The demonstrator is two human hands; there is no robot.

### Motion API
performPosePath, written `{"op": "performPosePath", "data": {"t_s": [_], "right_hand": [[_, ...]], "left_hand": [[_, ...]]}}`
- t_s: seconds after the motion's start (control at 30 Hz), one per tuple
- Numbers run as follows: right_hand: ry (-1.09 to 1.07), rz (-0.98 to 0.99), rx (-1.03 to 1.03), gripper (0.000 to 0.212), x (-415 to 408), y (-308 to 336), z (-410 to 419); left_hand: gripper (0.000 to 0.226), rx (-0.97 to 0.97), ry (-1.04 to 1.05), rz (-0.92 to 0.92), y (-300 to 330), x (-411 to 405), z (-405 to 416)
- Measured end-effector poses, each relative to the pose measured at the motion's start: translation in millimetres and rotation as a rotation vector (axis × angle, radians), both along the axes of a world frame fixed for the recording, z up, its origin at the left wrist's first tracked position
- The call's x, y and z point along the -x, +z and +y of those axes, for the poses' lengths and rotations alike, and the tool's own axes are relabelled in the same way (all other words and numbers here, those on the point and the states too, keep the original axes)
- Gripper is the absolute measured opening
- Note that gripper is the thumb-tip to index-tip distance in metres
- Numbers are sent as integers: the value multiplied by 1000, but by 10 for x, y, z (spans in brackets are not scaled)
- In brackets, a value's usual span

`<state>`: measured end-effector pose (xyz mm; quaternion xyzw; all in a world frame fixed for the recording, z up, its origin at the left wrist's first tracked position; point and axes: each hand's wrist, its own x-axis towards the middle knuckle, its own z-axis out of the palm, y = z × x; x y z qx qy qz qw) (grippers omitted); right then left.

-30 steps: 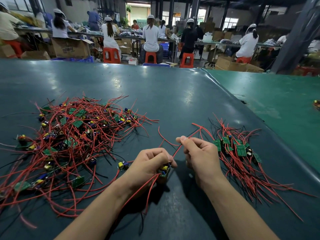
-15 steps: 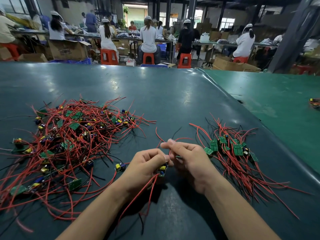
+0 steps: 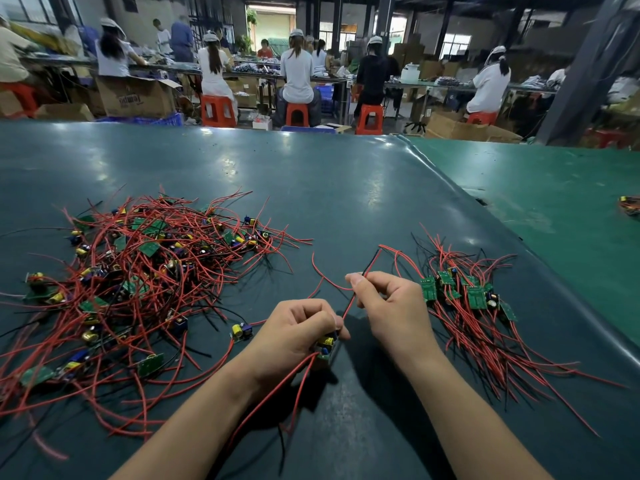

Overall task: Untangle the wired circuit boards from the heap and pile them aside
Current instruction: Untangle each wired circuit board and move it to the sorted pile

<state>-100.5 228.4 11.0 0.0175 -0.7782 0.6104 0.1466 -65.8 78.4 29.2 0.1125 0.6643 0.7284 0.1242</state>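
A small pile [image 3: 464,296] lies sorted right, a big heap [image 3: 138,282] remains left, while the left hand [image 3: 298,330] grips one board [image 3: 325,348] and the right hand [image 3: 391,306] pinches its wire [image 3: 351,301].

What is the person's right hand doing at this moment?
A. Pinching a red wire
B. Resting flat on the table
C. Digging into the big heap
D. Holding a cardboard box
A: the right hand pinches a red wire that runs down to the circuit board held in the left hand.
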Motion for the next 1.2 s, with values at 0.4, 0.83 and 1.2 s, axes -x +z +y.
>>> {"op": "performPosePath", "data": {"t_s": [0.4,0.83,1.2], "right_hand": [[-9,107,-186,20,-6,-16,-49],[355,-218,295,23,-72,67,-56],[404,-58,46,20,-71,47,-49]], "left_hand": [[32,85,-8,41,-28,-21,3],[29,87,50,41,-42,-31,36],[32,90,39,32,-61,-18,38]]}}
